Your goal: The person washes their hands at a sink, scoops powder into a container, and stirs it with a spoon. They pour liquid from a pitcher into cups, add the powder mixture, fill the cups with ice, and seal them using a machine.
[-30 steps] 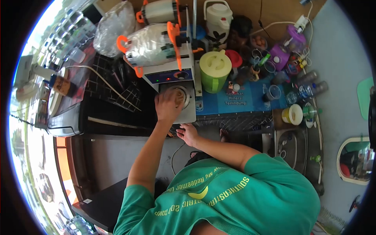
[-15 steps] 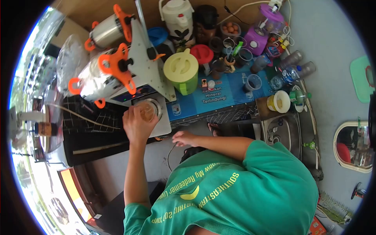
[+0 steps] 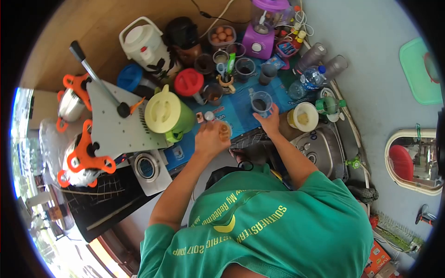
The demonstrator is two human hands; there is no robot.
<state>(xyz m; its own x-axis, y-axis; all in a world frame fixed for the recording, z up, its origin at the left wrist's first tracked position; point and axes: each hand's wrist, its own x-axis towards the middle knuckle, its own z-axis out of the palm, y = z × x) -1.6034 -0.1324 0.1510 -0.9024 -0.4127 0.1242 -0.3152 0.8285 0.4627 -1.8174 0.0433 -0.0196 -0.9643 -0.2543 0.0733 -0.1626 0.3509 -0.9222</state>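
My left hand [image 3: 209, 140] is closed around a clear plastic cup [image 3: 225, 131] with something brownish in it, held near the table's front edge. Farther right, my right hand [image 3: 270, 121] has its fingers at the lower side of a clear measuring cup [image 3: 261, 103] with a dark bottom, on the blue table cover [image 3: 241, 111]. A tiny bottle with a white cap [image 3: 209, 116] stands just beyond my left hand. The green pitcher with a yellow lid [image 3: 168, 113] is to the left of that hand.
A cup sealing machine [image 3: 121, 121] with orange knobs stands at the left. Behind are a white thermos [image 3: 147, 48], a red-lidded jug [image 3: 189, 82], eggs [image 3: 221, 34] and a purple blender [image 3: 259, 41]. A white tub [image 3: 304, 116] sits beside the sink [image 3: 322, 150] at the right.
My left hand has carried its cup from the sealing machine rightward over the table's front. My right hand has reached forward to the measuring cup. The view has turned rightward.
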